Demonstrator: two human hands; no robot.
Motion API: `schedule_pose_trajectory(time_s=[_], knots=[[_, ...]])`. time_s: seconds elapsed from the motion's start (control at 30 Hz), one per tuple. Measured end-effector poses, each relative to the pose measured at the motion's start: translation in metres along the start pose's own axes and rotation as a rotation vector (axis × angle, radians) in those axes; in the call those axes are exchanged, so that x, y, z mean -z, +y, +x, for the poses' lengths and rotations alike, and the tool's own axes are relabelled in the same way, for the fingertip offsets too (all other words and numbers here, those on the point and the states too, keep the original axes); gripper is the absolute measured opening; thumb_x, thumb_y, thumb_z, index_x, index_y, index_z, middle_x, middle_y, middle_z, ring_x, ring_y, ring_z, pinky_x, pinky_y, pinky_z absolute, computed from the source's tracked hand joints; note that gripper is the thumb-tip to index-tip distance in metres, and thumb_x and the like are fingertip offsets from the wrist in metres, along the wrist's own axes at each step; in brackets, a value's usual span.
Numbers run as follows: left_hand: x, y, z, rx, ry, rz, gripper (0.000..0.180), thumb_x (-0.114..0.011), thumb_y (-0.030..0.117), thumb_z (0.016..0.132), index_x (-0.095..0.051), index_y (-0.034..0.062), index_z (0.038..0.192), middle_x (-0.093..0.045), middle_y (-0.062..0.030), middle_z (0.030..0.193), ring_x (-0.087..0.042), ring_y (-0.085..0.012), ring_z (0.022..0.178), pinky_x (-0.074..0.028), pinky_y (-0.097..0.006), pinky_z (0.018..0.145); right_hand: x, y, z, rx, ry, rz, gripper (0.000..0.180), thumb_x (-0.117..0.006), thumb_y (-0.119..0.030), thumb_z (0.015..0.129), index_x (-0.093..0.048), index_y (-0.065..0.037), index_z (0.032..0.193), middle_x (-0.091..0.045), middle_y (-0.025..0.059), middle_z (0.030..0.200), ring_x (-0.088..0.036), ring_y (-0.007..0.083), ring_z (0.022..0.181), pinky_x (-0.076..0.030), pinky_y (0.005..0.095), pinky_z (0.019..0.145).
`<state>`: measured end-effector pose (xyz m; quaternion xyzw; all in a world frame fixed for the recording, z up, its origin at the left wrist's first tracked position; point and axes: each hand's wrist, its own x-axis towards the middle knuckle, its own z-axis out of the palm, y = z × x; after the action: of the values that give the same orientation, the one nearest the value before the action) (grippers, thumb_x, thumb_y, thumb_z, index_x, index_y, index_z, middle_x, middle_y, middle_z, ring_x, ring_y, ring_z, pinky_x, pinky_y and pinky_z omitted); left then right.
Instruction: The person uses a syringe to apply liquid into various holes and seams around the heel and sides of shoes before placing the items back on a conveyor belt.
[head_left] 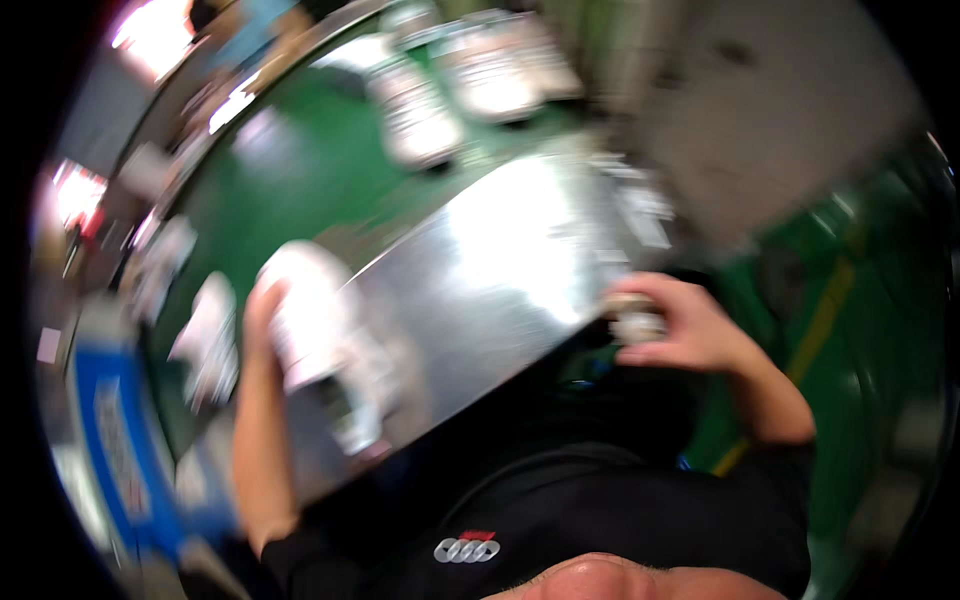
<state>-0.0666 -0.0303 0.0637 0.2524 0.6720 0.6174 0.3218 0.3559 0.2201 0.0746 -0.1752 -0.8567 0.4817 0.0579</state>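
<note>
My left hand (pixel 262 315) is wrapped round the side of a white shoe (pixel 315 305) over the left part of a shiny metal tabletop (pixel 470 290). The shoe's opening faces toward me, and motion blurs it. At the table's near right edge, my right hand (pixel 695 325) is closed on a small rounded brown and white thing (pixel 636 318). Its kind is too blurred to make out. Thumb and fingers grip it from the right.
More white shoes (pixel 412 110) stand on the green surface (pixel 300 170) beyond the table. Another white shoe (pixel 208 335) lies at the left, near a blue panel (pixel 115 430). White strips (pixel 640 205) lie by the table's far right corner.
</note>
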Motion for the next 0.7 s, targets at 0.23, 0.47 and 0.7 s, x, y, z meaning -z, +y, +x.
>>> schedule_pose_trajectory(time_s=[0.23, 0.47, 0.7], knots=[[-0.092, -0.019, -0.025, -0.230, -0.220, -0.695, 0.048, -0.067, 0.018, 0.080, -0.043, -0.0001, 0.118, -0.058, -0.0107, 0.104, -0.059, -0.0183, 0.093, -0.049, -0.031, 0.082, -0.031, -0.018, -0.006, -0.003, 0.178, 0.711, 0.083, -0.078, -0.042, 0.064, -0.039, 0.000, 0.123, -0.057, 0.0139, 0.095, -0.053, 0.0097, 0.065, -0.043, 0.0205, 0.052], [-0.121, -0.039, -0.037, -0.084, -0.276, -0.826, 0.051, -0.070, 0.008, 0.070, -0.047, 0.0002, 0.115, -0.059, -0.0102, 0.102, -0.059, -0.0192, 0.094, -0.048, -0.033, 0.085, -0.033, -0.026, 0.040, 0.400, -0.133, 1.135, 0.091, -0.083, -0.044, 0.057, -0.037, 0.003, 0.121, -0.056, 0.0275, 0.091, -0.052, 0.0141, 0.058, -0.043, 0.0212, 0.049], [-0.124, -0.036, -0.047, -0.222, -0.357, -0.821, 0.066, -0.075, -0.001, 0.062, -0.045, 0.0034, 0.120, -0.057, -0.0083, 0.106, -0.056, -0.0190, 0.100, -0.046, -0.033, 0.086, -0.044, -0.072, 0.072, 0.554, -0.319, 1.108, 0.084, -0.067, -0.061, 0.068, -0.039, 0.004, 0.115, -0.057, 0.0202, 0.091, -0.056, 0.0165, 0.064, -0.046, 0.0248, 0.058]])
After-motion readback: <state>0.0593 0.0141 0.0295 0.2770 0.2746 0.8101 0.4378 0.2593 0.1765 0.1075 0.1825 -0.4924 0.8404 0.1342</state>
